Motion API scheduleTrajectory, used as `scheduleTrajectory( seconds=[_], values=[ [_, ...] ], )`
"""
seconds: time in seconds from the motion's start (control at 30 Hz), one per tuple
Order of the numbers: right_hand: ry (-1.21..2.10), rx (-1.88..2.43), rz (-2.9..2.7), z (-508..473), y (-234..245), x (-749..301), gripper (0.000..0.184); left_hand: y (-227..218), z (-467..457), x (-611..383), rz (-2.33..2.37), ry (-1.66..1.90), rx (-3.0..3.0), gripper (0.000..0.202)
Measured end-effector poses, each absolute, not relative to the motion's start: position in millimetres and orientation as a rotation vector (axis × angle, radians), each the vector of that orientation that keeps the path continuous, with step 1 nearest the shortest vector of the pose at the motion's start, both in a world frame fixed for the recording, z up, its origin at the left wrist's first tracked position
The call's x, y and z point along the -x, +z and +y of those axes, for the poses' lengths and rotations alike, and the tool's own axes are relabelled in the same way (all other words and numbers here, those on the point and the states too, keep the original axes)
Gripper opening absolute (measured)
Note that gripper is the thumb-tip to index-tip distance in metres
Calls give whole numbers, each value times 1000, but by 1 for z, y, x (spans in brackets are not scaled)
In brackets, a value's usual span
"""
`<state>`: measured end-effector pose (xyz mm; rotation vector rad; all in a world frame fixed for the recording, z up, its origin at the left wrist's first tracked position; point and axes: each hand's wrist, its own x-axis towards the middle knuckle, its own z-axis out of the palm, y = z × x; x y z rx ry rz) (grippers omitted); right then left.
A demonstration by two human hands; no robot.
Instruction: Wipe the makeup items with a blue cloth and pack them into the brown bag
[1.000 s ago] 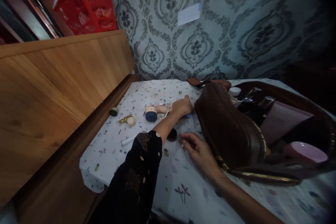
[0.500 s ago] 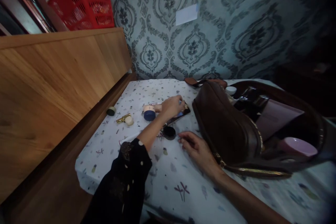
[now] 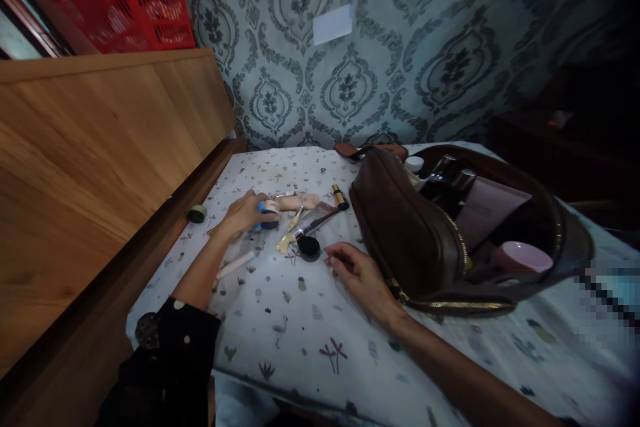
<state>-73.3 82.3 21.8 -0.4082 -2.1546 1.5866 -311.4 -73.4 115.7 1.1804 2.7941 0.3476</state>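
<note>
My left hand point(image 3: 243, 213) reaches out over the white printed tablecloth point(image 3: 300, 320), its fingers closed round a small blue jar with a pale lid point(image 3: 269, 211). My right hand point(image 3: 361, 273) lies on the cloth with its fingers loosely bent and nothing in it, right beside the open brown bag point(image 3: 410, 233). Between the hands lie a beige tube point(image 3: 296, 201), a makeup brush point(image 3: 313, 220), a black round compact point(image 3: 309, 247) and a small gold-capped bottle point(image 3: 340, 197). A white stick point(image 3: 235, 265) lies by my left forearm.
The bag holds a pink tube point(image 3: 487, 207), a pink jar point(image 3: 523, 255), a white cap point(image 3: 414, 163) and dark bottles point(image 3: 450, 177). A wooden panel point(image 3: 90, 147) runs along the left; a dark round lid point(image 3: 197, 213) sits on its ledge. A red basket point(image 3: 125, 0) stands above.
My left hand has drawn back from beside the bag to the left and closed on the blue jar, uncovering the brush and small bottle. My right hand has stayed put.
</note>
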Motion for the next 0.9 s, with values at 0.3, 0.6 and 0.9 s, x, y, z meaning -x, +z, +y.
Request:
scheduleTrajectory(
  seconds=[0.3, 0.6, 0.9],
  values=[
    [1571, 373, -2179, 84, 21, 74, 22, 117, -98, 324, 2548, 543, -1073, 56],
    [1592, 388, -2180, 83, 26, 72, 22, 123, -93, 342, 2495, 575, -974, 50],
    [1518, 375, -2214, 83, 25, 73, 20, 120, -72, 272, 2827, 485, -1303, 36]
  ],
)
